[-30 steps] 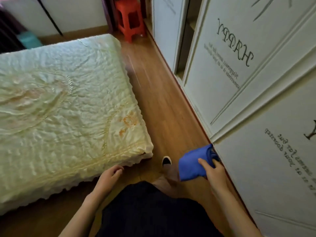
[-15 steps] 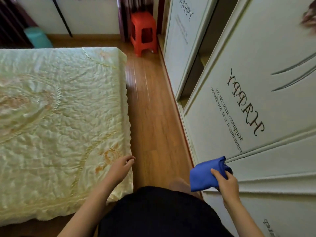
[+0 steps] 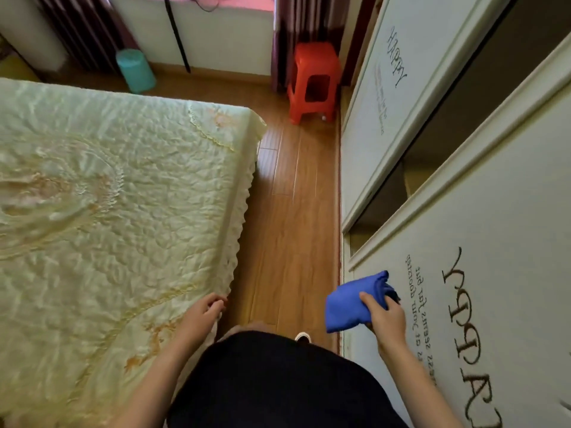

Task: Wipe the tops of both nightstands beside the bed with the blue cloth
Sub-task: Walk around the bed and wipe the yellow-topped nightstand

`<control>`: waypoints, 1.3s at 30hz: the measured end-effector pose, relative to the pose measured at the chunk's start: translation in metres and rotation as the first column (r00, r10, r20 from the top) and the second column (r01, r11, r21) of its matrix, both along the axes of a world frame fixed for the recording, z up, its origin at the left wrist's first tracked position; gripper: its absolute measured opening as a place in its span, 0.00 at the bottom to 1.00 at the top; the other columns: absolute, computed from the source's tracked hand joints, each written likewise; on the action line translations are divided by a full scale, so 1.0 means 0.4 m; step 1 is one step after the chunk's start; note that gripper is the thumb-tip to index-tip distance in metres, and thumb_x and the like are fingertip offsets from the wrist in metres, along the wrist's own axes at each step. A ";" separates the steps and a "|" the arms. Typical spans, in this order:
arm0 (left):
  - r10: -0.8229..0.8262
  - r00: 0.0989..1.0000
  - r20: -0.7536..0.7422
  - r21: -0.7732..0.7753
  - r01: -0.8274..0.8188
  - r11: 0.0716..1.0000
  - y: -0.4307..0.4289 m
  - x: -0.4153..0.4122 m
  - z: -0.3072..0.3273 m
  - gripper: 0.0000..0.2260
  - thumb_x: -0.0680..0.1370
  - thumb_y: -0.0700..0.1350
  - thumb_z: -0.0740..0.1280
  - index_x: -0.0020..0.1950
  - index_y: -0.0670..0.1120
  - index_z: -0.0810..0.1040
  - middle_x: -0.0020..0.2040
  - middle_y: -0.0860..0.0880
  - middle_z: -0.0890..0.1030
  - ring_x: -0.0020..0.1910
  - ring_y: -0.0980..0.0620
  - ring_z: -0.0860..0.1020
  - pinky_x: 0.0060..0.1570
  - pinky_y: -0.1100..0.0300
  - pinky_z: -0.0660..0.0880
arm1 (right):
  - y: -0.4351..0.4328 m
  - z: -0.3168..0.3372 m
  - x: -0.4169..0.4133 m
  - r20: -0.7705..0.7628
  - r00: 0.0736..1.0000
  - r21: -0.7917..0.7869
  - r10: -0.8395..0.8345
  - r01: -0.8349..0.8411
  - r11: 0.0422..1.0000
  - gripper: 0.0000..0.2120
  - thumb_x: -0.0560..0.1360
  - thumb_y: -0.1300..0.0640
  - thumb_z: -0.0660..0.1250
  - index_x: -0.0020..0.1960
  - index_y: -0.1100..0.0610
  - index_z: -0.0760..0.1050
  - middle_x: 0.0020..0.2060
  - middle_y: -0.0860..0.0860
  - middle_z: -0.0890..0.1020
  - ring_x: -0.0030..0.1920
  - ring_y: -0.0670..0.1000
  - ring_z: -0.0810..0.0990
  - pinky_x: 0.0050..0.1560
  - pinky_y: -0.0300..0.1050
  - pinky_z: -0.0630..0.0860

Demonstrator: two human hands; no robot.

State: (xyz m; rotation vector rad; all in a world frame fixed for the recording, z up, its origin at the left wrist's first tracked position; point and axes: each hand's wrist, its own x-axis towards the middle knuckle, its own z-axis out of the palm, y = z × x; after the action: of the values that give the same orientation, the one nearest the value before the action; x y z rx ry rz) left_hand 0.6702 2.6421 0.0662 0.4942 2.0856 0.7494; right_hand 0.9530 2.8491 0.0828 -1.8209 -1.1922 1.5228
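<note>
The blue cloth (image 3: 352,304) is bunched up in my right hand (image 3: 384,319), held low at the right in front of the white wardrobe door. My left hand (image 3: 202,313) hangs empty beside the bed's edge, its fingers loosely curled. The bed (image 3: 123,227), under a pale green quilted cover, fills the left of the view. No nightstand is in view.
A strip of wooden floor (image 3: 290,211) runs ahead between the bed and the white sliding wardrobe (image 3: 463,211), whose middle gap stands open. A red plastic stool (image 3: 313,83) stands at the strip's far end. A teal bin (image 3: 136,71) sits by the far wall.
I have walked forward along the aisle between bed and wardrobe; the stool and far wall are nearer. The cloth stays in my right hand, and my left hand keeps swinging by the bed's edge.
</note>
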 end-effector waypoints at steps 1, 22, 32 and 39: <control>0.045 0.999 -0.002 -0.016 -0.045 0.999 0.016 -0.014 -0.001 0.09 0.80 0.44 0.60 0.47 0.53 0.80 0.46 0.50 0.83 0.45 0.50 0.81 0.51 0.50 0.78 | 0.055 0.003 -0.036 -0.009 0.999 0.004 0.035 -0.035 0.999 0.10 0.74 0.61 0.71 0.54 0.61 0.77 0.43 0.54 0.82 0.46 0.58 0.81 0.53 0.59 0.79; 0.225 0.974 0.035 0.017 -0.225 0.974 0.975 -0.783 -0.025 0.10 0.80 0.46 0.60 0.49 0.50 0.81 0.45 0.49 0.83 0.46 0.50 0.80 0.45 0.56 0.74 | 1.066 -0.014 -0.658 0.086 0.996 0.013 0.003 -0.004 1.000 0.10 0.73 0.58 0.72 0.54 0.59 0.78 0.51 0.59 0.83 0.52 0.59 0.81 0.56 0.56 0.77; 0.165 0.986 0.030 0.073 -0.166 0.983 1.575 -1.083 -0.034 0.10 0.79 0.45 0.60 0.49 0.49 0.81 0.45 0.47 0.83 0.45 0.49 0.81 0.46 0.55 0.75 | 1.587 -0.076 -0.901 0.029 0.988 -0.019 -0.151 0.151 0.988 0.14 0.75 0.62 0.69 0.59 0.63 0.76 0.53 0.60 0.80 0.50 0.58 0.79 0.38 0.43 0.73; 0.322 0.945 0.059 0.000 -0.323 0.946 1.806 -1.197 -0.052 0.10 0.80 0.41 0.59 0.47 0.47 0.81 0.44 0.45 0.83 0.42 0.47 0.80 0.43 0.55 0.75 | 1.979 -0.046 -1.267 0.012 0.992 -0.018 0.123 -0.123 0.992 0.09 0.74 0.61 0.70 0.54 0.60 0.77 0.50 0.59 0.82 0.53 0.61 0.81 0.53 0.57 0.79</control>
State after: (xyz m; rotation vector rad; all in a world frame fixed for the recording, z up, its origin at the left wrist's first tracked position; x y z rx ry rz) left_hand 0.1915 3.3643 0.0454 0.1312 2.1338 0.9497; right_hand 0.4463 3.6407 0.0643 -1.8011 -1.3230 1.5945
